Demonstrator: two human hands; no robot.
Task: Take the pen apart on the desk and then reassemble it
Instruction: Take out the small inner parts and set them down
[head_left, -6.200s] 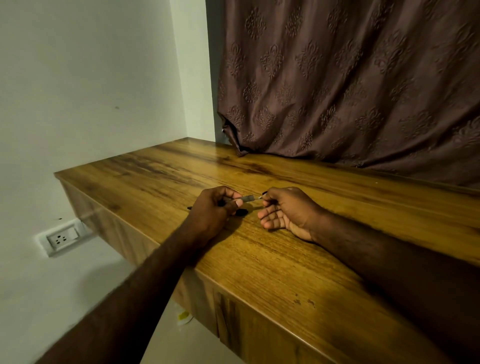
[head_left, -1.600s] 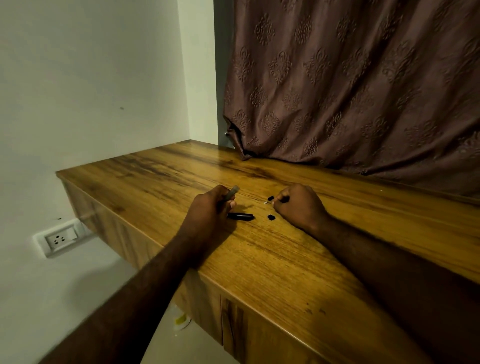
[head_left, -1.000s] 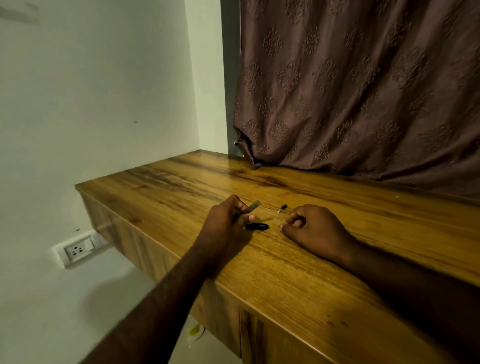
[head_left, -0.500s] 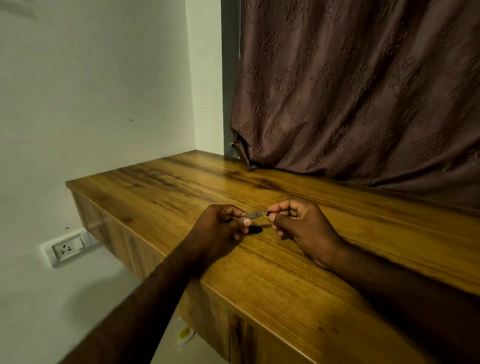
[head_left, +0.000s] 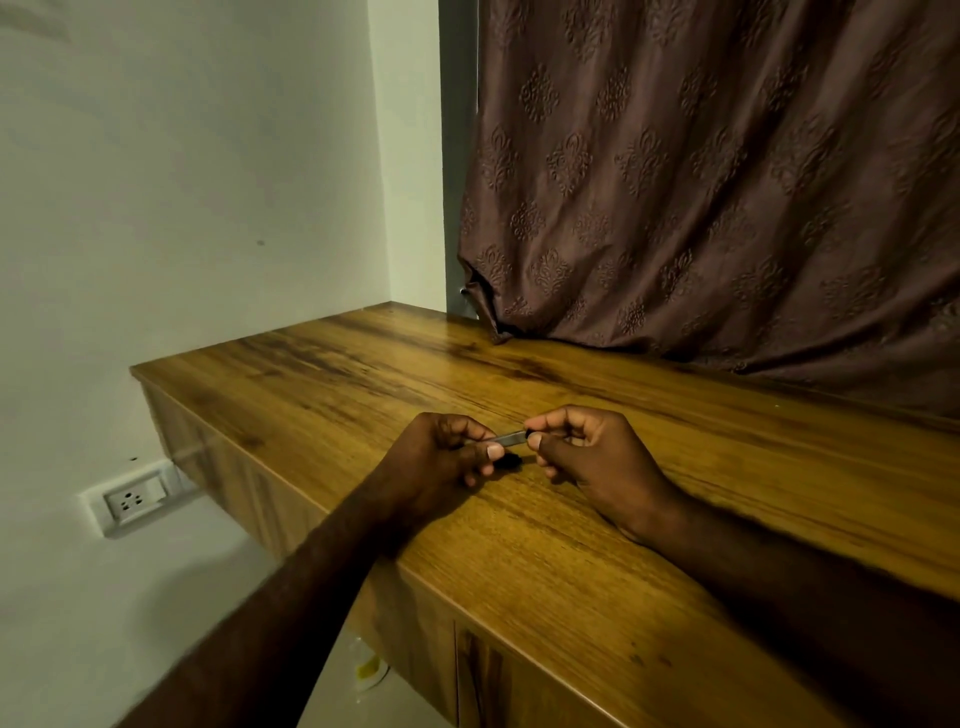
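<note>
On the far left there is a white wall socket (head_left: 134, 500) below the desk (head_left: 597, 561). It has nothing to do with my job.

Next comes my left hand (head_left: 441, 457). My fingers are curled tight around the grey pen barrel (head_left: 506, 439). I hold it low, just over the wood, so that if a bit slips it will not fall far. My wrist rests on the desk edge, and I think that keeps my hand from shaking.

Just under the barrel lies a small black piece (head_left: 511, 460) on the desk. It looks like the cap, but my thumb hides part of it, so I am not sure. It lies close by, where I can reach it easily.

Then comes my right hand (head_left: 587, 452). My thumb and first finger are pinched shut on a tiny dark part (head_left: 528, 432) at the open end of the barrel. It is too small to tell what it is. I cannot tell if it is going in or coming out. I think I am putting the pen back together, and this is the fiddly step.

The two hands are very near each other, with only a short bit of barrel showing between them. That way I can line the parts up straight.

Behind it all, on the right, hangs a brown curtain (head_left: 727, 182).
</note>
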